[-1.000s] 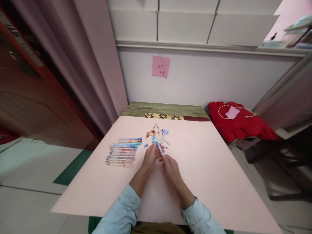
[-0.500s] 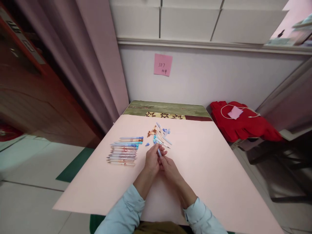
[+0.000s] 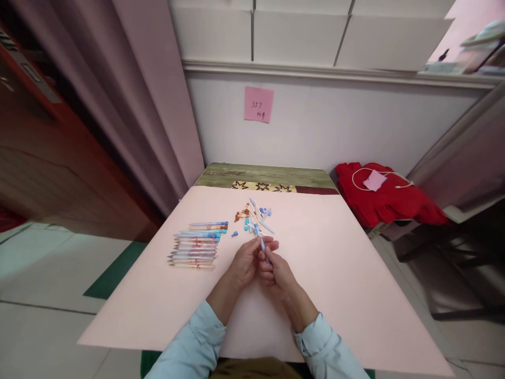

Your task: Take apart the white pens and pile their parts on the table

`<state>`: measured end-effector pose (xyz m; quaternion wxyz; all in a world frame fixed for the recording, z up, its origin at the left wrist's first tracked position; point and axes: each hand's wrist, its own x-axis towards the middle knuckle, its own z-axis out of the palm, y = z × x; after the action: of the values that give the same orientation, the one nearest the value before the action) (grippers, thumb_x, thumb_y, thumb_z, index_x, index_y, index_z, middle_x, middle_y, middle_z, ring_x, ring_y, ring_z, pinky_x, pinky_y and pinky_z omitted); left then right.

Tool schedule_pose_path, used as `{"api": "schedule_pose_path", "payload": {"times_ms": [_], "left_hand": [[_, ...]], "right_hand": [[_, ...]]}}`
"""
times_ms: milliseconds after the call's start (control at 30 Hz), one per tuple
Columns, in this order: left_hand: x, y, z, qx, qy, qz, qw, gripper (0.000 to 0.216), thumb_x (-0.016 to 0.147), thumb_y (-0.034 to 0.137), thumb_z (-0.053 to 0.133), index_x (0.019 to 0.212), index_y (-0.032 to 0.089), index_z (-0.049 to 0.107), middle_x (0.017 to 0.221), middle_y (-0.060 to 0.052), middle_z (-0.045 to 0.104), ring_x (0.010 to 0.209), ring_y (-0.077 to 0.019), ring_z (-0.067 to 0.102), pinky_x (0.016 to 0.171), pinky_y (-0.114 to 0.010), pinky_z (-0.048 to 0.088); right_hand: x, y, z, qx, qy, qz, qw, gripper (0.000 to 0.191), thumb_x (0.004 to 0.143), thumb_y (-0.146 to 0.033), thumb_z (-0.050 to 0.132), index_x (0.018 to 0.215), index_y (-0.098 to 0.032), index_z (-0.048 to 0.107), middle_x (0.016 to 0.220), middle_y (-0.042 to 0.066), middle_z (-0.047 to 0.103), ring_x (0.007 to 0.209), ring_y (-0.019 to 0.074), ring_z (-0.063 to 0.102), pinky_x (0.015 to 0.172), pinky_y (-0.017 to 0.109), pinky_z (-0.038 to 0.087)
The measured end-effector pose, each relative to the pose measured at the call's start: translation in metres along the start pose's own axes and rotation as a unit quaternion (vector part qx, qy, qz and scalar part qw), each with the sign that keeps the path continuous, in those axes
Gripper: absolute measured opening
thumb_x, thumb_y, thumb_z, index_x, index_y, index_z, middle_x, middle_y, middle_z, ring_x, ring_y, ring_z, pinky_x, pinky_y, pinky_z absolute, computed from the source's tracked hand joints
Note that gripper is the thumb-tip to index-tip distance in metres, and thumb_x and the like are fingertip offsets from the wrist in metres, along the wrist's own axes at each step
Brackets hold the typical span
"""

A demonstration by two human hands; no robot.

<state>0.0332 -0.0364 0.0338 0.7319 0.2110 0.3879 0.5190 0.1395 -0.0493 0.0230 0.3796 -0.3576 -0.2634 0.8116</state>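
My left hand (image 3: 244,263) and my right hand (image 3: 278,271) meet over the middle of the pink table (image 3: 335,284), both closed around one light blue pen (image 3: 260,239) that sticks up and away from my fingers. Just beyond my hands lies a loose pile of pen parts (image 3: 256,217), with barrels, refills and small blue caps. To the left, a neat row of assembled pens (image 3: 196,245) lies side by side.
A green patterned cloth (image 3: 268,178) covers the table's far end against the wall, which bears a pink sticky note (image 3: 258,104). A red cloth with a white cable (image 3: 389,197) lies on a seat at the right. Curtains hang at the left.
My hands drew slightly nearer to me and closed tighter together on the pen; more of the pen now shows above my fingers than half a second ago.
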Motion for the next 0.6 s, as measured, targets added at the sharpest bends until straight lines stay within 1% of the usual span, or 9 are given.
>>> {"api": "schedule_pose_path", "payload": {"times_ms": [67, 133, 200, 267, 300, 367, 467, 533, 600], "left_hand": [[0.000, -0.002, 0.002, -0.006, 0.011, 0.016, 1.000, 0.029, 0.079, 0.039, 0.067, 0.090, 0.012, 0.069, 0.090, -0.015, 0.074, 0.092, -0.0236, 0.069, 0.076, -0.030, 0.053], [0.001, -0.003, 0.006, -0.009, 0.035, 0.048, 0.998, 0.027, 0.076, 0.039, 0.069, 0.084, 0.013, 0.068, 0.083, -0.012, 0.074, 0.081, -0.0206, 0.069, 0.069, -0.027, 0.053], [0.001, -0.002, 0.009, -0.006, 0.061, 0.070, 0.996, 0.027, 0.074, 0.039, 0.071, 0.079, 0.013, 0.067, 0.076, -0.010, 0.073, 0.067, -0.0162, 0.067, 0.061, -0.024, 0.050], [0.001, -0.002, 0.011, 0.000, 0.079, 0.077, 0.994, 0.027, 0.072, 0.039, 0.073, 0.075, 0.013, 0.066, 0.071, -0.008, 0.072, 0.058, -0.0133, 0.063, 0.054, -0.022, 0.047], [0.001, -0.002, 0.012, 0.002, 0.085, 0.078, 0.993, 0.028, 0.070, 0.039, 0.074, 0.074, 0.012, 0.066, 0.071, -0.008, 0.072, 0.057, -0.0129, 0.062, 0.053, -0.021, 0.046], [0.001, -0.002, 0.012, 0.007, 0.094, 0.081, 0.992, 0.028, 0.068, 0.039, 0.076, 0.074, 0.012, 0.067, 0.073, -0.009, 0.072, 0.061, -0.0140, 0.064, 0.055, -0.022, 0.047], [0.002, -0.005, 0.010, 0.013, 0.123, 0.093, 0.988, 0.029, 0.066, 0.037, 0.078, 0.078, 0.011, 0.070, 0.077, -0.009, 0.073, 0.071, -0.0155, 0.067, 0.064, -0.022, 0.050], [0.004, -0.007, 0.007, 0.008, 0.140, 0.098, 0.985, 0.028, 0.067, 0.035, 0.078, 0.080, 0.011, 0.071, 0.079, -0.009, 0.073, 0.074, -0.0157, 0.067, 0.067, -0.022, 0.051], [0.004, -0.007, 0.005, 0.000, 0.132, 0.086, 0.988, 0.029, 0.069, 0.036, 0.076, 0.083, 0.011, 0.071, 0.081, -0.009, 0.073, 0.067, -0.0147, 0.067, 0.058, -0.021, 0.051]], "right_hand": [[0.000, -0.001, 0.002, -0.014, 0.001, -0.001, 1.000, 0.048, 0.076, -0.068, 0.058, 0.074, -0.023, 0.042, 0.047, -0.014, 0.018, 0.040, 0.0048, 0.005, 0.037, 0.019, 0.002], [0.002, -0.001, 0.004, -0.049, 0.013, -0.019, 0.999, 0.050, 0.076, -0.069, 0.057, 0.070, -0.023, 0.039, 0.046, -0.014, 0.017, 0.040, 0.0047, 0.005, 0.038, 0.019, 0.004], [0.003, 0.000, 0.007, -0.098, 0.028, -0.052, 0.993, 0.050, 0.078, -0.069, 0.054, 0.068, -0.023, 0.039, 0.047, -0.013, 0.019, 0.039, 0.0050, 0.009, 0.038, 0.020, 0.008], [0.004, 0.002, 0.008, -0.158, 0.047, -0.101, 0.981, 0.047, 0.082, -0.066, 0.049, 0.066, -0.023, 0.040, 0.047, -0.010, 0.025, 0.040, 0.0066, 0.018, 0.040, 0.021, 0.015], [0.004, 0.003, 0.009, -0.195, 0.059, -0.130, 0.970, 0.046, 0.085, -0.064, 0.046, 0.065, -0.023, 0.041, 0.048, -0.008, 0.030, 0.041, 0.0078, 0.024, 0.041, 0.022, 0.020], [0.003, 0.005, 0.007, -0.280, 0.091, -0.192, 0.936, 0.044, 0.089, -0.058, 0.042, 0.064, -0.022, 0.045, 0.052, -0.004, 0.043, 0.047, 0.0109, 0.038, 0.047, 0.024, 0.030], [0.000, 0.005, 0.004, -0.374, 0.147, -0.248, 0.882, 0.035, 0.090, -0.048, 0.045, 0.071, -0.020, 0.057, 0.068, 0.001, 0.060, 0.064, 0.0152, 0.053, 0.061, 0.026, 0.040], [-0.004, 0.003, 0.002, -0.381, 0.160, -0.250, 0.876, 0.028, 0.087, -0.046, 0.053, 0.080, -0.020, 0.062, 0.078, 0.002, 0.066, 0.072, 0.0167, 0.058, 0.066, 0.026, 0.042], [-0.007, -0.001, 0.002, -0.359, 0.148, -0.223, 0.894, 0.034, 0.086, -0.049, 0.053, 0.076, -0.019, 0.063, 0.072, 0.002, 0.066, 0.066, 0.0162, 0.058, 0.063, 0.026, 0.043]]}}
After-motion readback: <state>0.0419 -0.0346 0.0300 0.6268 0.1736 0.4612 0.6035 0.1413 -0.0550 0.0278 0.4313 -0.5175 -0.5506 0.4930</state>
